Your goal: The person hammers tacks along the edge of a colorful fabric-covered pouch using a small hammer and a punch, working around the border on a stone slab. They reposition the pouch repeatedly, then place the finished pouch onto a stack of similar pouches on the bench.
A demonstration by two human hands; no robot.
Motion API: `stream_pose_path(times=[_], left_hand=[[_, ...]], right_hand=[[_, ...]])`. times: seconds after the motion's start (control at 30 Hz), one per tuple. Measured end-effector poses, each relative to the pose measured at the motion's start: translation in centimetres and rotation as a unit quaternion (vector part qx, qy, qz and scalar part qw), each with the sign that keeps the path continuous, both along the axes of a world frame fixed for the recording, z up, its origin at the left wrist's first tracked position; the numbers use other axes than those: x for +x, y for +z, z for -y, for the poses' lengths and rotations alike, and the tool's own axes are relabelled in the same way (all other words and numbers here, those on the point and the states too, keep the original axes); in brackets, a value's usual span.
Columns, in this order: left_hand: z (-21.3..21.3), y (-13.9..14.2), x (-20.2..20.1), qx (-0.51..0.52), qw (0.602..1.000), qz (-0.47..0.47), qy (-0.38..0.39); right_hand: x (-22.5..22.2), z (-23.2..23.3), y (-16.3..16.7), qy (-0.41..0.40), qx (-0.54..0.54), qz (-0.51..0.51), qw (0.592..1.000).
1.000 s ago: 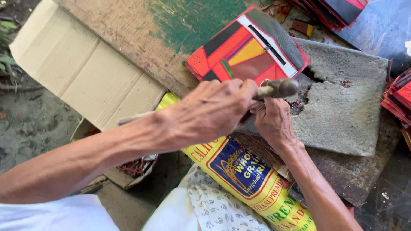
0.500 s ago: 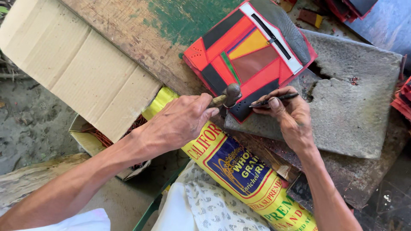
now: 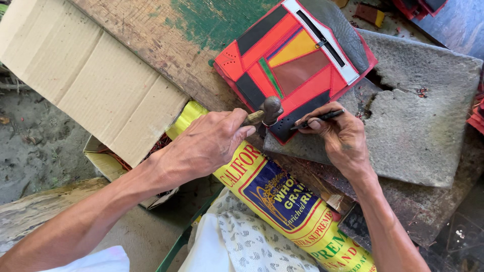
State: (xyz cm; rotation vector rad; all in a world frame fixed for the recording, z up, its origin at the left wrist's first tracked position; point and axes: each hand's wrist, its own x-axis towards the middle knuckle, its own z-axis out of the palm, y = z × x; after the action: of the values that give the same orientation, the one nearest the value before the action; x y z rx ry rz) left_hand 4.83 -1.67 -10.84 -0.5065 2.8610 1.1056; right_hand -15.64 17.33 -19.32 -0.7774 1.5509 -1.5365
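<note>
Now, head view: since half a second ago, both hands barely shifted.
Left hand: closed round a small hammer, its rounded head just beyond the knuckles.
Right hand: fingers pinching a thin dark punch onto the patchwork pouch.
Edges: pouch overhangs the rough grey stone slab; bare slab right of that hand.
Materials: stitched red-orange panels, worn wooden worktop, cardboard.
</note>
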Motion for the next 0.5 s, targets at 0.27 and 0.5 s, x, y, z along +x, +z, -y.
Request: stream_pose_path(times=[0.27, 0.5], left_hand=[[0.03, 0.11, -0.03, 0.004, 1.0, 0.002, -0.001], [0.01, 0.11, -0.09, 0.0, 1.0, -0.013, -0.004]], right_hand=[[0.07, -0.03, 0.19, 0.002, 0.013, -0.022, 1.0], [0.19, 0.07, 0.34, -0.002, 0.024, -0.029, 0.999]])
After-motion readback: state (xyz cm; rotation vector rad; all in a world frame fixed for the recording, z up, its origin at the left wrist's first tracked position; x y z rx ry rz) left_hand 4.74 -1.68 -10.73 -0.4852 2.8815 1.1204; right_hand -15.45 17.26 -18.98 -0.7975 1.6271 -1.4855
